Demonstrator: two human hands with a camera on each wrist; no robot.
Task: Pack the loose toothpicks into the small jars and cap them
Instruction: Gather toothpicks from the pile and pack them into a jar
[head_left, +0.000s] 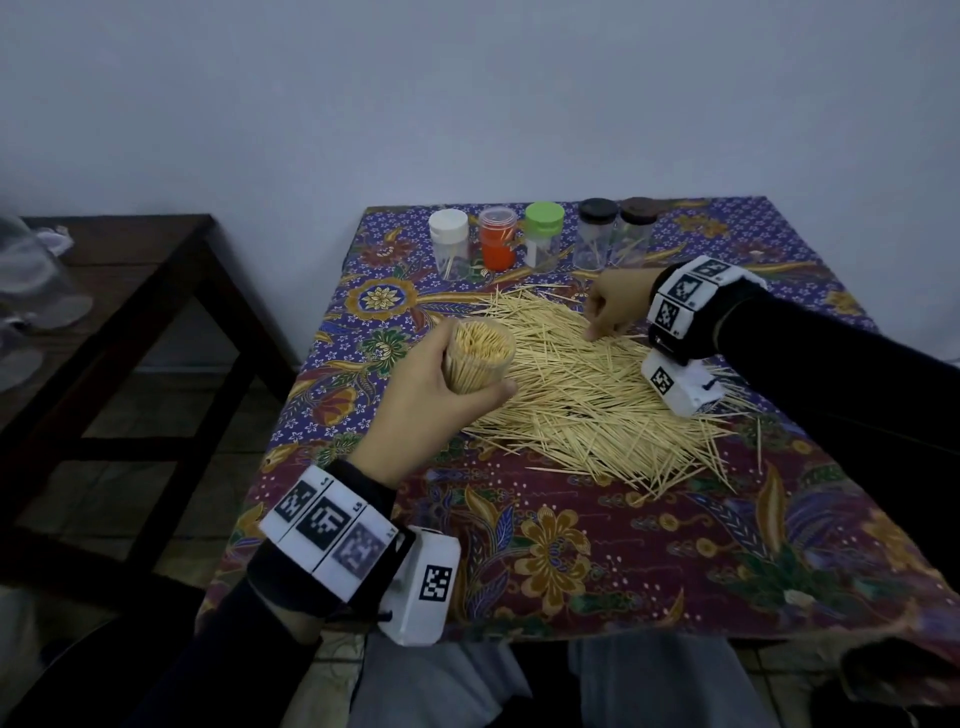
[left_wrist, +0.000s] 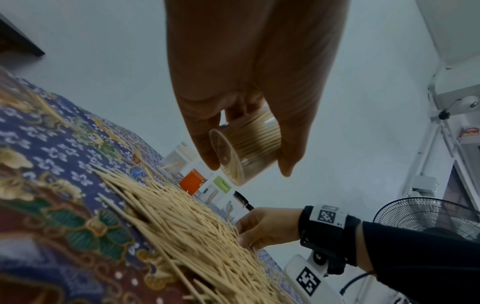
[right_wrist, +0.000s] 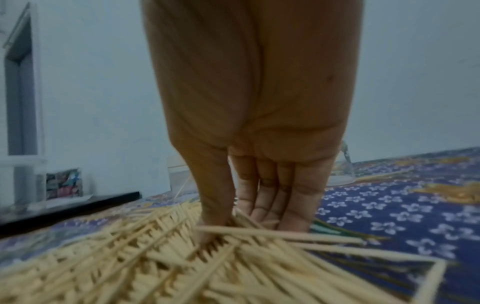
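My left hand (head_left: 470, 382) grips a clear, uncapped jar (head_left: 478, 358) packed full of upright toothpicks, held above the left edge of the loose toothpick pile (head_left: 582, 405). The left wrist view shows the jar (left_wrist: 249, 148) tilted between thumb and fingers of the left hand (left_wrist: 248, 167). My right hand (head_left: 600, 327) reaches down into the far side of the pile. In the right wrist view, the right hand (right_wrist: 241, 222) has thumb and fingers dug into the pile (right_wrist: 130, 257) and pinches a few toothpicks.
Several capped jars line the table's far edge: white (head_left: 448, 244), orange (head_left: 497, 241), green (head_left: 543, 234), black (head_left: 597, 231), brown (head_left: 636, 228). A patterned cloth (head_left: 571, 545) covers the table. A dark wooden table (head_left: 130, 260) stands to the left, a fan (left_wrist: 428, 216) to the right.
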